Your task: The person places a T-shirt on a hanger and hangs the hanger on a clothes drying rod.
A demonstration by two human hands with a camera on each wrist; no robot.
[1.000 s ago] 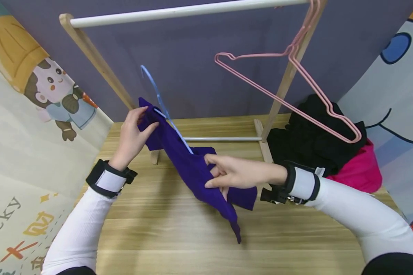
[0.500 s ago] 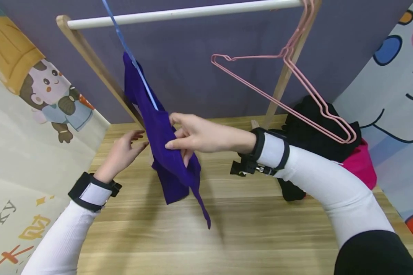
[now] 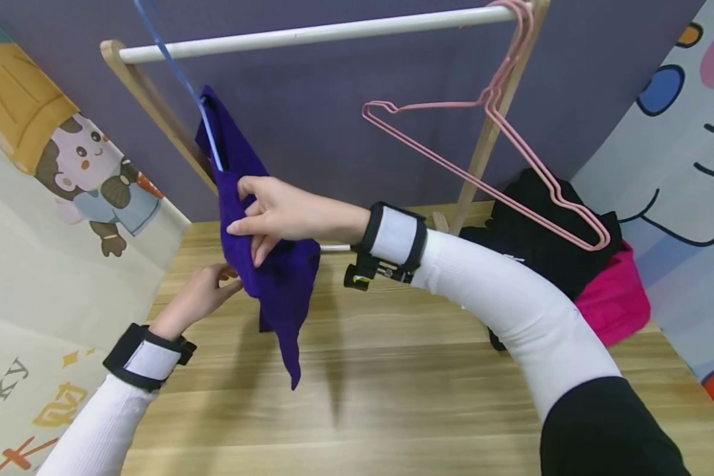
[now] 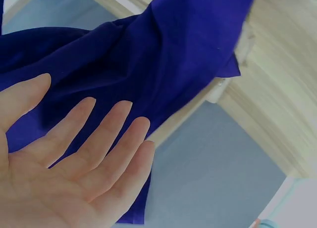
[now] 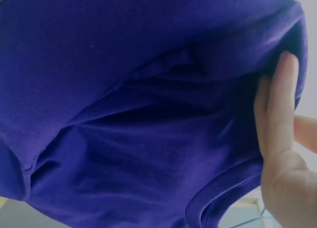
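Observation:
A purple T-shirt [image 3: 238, 244] hangs on a slim blue hanger [image 3: 181, 78], whose upper part passes in front of the rack's left end in the head view. My right hand [image 3: 285, 215] pinches the shirt at its shoulder between thumb and fingers. In the right wrist view, its fingers reach inside a fold of the cloth, near the ribbed collar [image 5: 218, 193]. Low on the left, my left hand [image 3: 205, 294] is beside the shirt's hanging edge. The left wrist view shows that hand [image 4: 79, 173] palm up, fingers spread and extended, overlapping the purple cloth.
A white rail [image 3: 327, 32] on wooden posts spans the back. Pink hangers [image 3: 490, 99] hang at its right end. Below them, black clothing [image 3: 529, 244] and a bright pink garment [image 3: 619, 297] lie heaped on the wooden table [image 3: 393, 396].
My right hand has carried the shirt and hanger left and up towards the rail. The left hand has let go of the shirt's shoulder and dropped lower, beside the cloth.

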